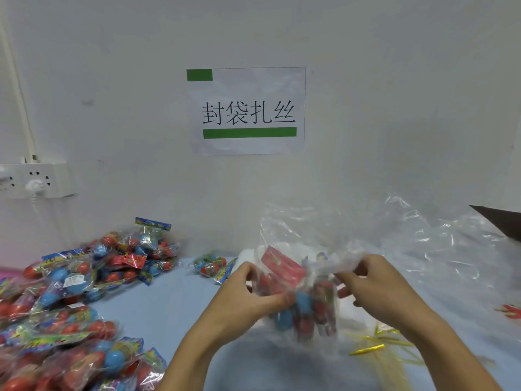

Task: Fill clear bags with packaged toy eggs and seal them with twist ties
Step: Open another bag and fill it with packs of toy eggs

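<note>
Over the pale blue counter (158, 309), near its middle, we hold a clear bag (307, 277) up between both hands. Our left hand (248, 294) has its fingers curled round the bag's left side, the thumb lying across the plastic just below the packs inside, so the grip there is clenched on the bag. Our right hand (375, 283) pinches the crumpled upper right edge of the same bag, fingers bent inward and the plastic gathered between them. Inside the bag we see several packaged toy eggs (304, 303), red and blue, standing roughly upright and pressed together, with a red header card (282, 266) tilted at the top. The bag's mouth looks open and loose, though motion blur makes it hard for us to tell just how the edges lie. A large heap of egg packs (73, 294) covers the counter to our left, reaching back to the wall, and one loose pack (214, 266) lies apart from it, just left of our left hand. Yellow twist ties (377, 342) are scattered on the counter below our right wrist. Behind our right hand a pile of empty clear bags (423, 238) rises against the wall. A printed paper sign (248, 111) with green bars hangs on the wall, and a white power strip (36, 179) sits at far left.
</note>
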